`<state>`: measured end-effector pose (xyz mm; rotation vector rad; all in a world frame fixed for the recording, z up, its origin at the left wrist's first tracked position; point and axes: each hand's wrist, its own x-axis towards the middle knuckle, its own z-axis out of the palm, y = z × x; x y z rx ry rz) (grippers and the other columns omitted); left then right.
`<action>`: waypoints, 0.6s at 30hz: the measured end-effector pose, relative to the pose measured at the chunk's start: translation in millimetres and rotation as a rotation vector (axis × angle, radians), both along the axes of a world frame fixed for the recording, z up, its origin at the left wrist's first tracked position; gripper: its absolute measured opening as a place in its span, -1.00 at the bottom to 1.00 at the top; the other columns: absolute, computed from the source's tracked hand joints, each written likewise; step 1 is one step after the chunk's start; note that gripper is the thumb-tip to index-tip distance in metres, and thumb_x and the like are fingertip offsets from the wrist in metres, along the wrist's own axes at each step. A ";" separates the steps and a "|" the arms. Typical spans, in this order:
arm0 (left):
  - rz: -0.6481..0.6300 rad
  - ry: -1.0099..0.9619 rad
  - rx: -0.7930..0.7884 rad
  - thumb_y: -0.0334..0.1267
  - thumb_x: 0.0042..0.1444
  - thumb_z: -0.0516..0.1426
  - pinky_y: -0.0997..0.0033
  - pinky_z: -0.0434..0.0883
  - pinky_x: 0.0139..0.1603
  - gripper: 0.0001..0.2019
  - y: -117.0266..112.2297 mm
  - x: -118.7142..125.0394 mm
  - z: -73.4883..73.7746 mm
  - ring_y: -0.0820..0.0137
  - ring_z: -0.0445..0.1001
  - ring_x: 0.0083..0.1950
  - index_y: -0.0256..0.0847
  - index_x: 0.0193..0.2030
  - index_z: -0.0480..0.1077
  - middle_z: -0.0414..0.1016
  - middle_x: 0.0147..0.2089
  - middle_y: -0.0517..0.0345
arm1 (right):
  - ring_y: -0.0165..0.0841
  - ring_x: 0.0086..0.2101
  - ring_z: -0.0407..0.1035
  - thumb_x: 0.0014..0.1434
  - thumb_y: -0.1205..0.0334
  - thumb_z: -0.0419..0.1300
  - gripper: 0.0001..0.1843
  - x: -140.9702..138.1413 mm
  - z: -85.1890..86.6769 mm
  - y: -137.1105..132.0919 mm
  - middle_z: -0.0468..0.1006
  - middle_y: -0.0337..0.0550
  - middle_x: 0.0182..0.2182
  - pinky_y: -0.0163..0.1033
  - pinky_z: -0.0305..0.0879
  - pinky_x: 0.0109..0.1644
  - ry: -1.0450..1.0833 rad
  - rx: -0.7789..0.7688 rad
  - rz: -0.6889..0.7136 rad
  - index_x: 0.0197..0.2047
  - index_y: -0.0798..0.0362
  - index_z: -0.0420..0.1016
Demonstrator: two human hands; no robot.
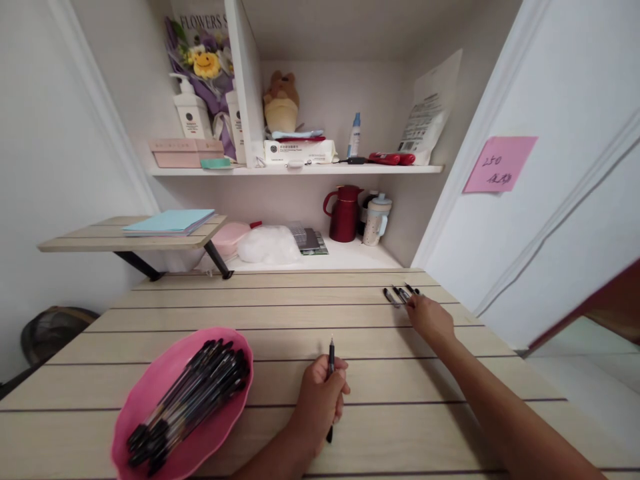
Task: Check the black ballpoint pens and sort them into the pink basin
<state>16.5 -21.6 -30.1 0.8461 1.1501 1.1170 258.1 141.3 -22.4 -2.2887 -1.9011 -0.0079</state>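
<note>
My left hand (pixel 320 397) is closed round a black pen (pixel 331 353) near the middle of the wooden table (pixel 280 313), the pen's tip pointing away from me. My right hand (pixel 429 319) reaches far to the right and its fingers touch a small row of black pens (pixel 400 294) lying on the table. Whether it grips one of them is hidden by the hand. A pink bowl (pixel 150 390) at the front left holds several black pens (pixel 195 393).
A low wooden riser (pixel 80 240) with a light blue folder (pixel 170 221) stands at the back left. Behind the table, shelves hold a red jug (pixel 344 213), a mug, bottles and boxes. A pink sticky note (pixel 499 164) is on the white door to the right.
</note>
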 end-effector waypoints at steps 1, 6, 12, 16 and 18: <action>0.001 -0.001 0.001 -0.20 -0.05 0.05 0.63 -0.13 -0.78 -0.77 0.0 0.1 0.2 0.72 0.01 -0.79 -0.26 -0.25 0.24 0.27 -0.54 0.33 | -0.23 -0.29 0.40 0.12 0.19 -0.06 -0.75 0.6 -0.1 0.0 0.52 -0.05 -0.28 -0.25 0.18 -0.38 -0.002 -0.006 0.006 -0.28 -0.01 0.43; 0.005 -0.013 -0.002 -0.19 -0.07 0.07 0.62 -0.13 -0.78 -0.75 -0.2 0.5 1.7 0.72 0.00 -0.79 -0.26 -0.26 0.25 0.28 -0.55 0.33 | -0.22 -0.24 0.39 0.10 0.17 -0.02 -0.74 1.8 -2.1 4.6 0.51 -0.07 -0.25 -0.23 0.20 -0.31 0.014 -0.004 0.053 -0.22 -0.04 0.44; 0.004 -0.021 0.005 -0.18 -0.06 0.07 0.61 -0.14 -0.79 -0.76 -0.1 0.1 0.5 0.72 0.00 -0.79 -0.26 -0.27 0.25 0.28 -0.55 0.34 | -0.19 -0.23 0.38 0.07 0.20 0.01 -0.73 -6.4 -7.4 13.4 0.52 0.02 -0.28 -0.22 0.22 -0.27 0.033 -0.013 0.053 -0.22 0.06 0.45; 0.006 -0.028 -0.027 -0.16 -0.08 0.09 0.61 -0.13 -0.79 -0.74 1.8 -0.4 -2.6 0.71 0.00 -0.80 -0.26 -0.26 0.26 0.28 -0.56 0.35 | -0.17 -0.23 0.38 0.09 0.23 -0.01 -0.73 -12.5 -11.0 16.0 0.52 0.09 -0.28 -0.19 0.22 -0.26 0.036 -0.013 0.048 -0.23 0.10 0.46; 0.000 -0.034 -0.038 -0.16 -0.09 0.10 0.61 -0.12 -0.79 -0.73 2.2 -0.5 -3.0 0.71 0.00 -0.80 -0.26 -0.26 0.26 0.28 -0.57 0.35 | -0.17 -0.23 0.38 0.09 0.24 -0.01 -0.73 -13.6 -12.0 16.0 0.52 0.10 -0.27 -0.19 0.22 -0.26 0.039 -0.012 0.041 -0.23 0.10 0.46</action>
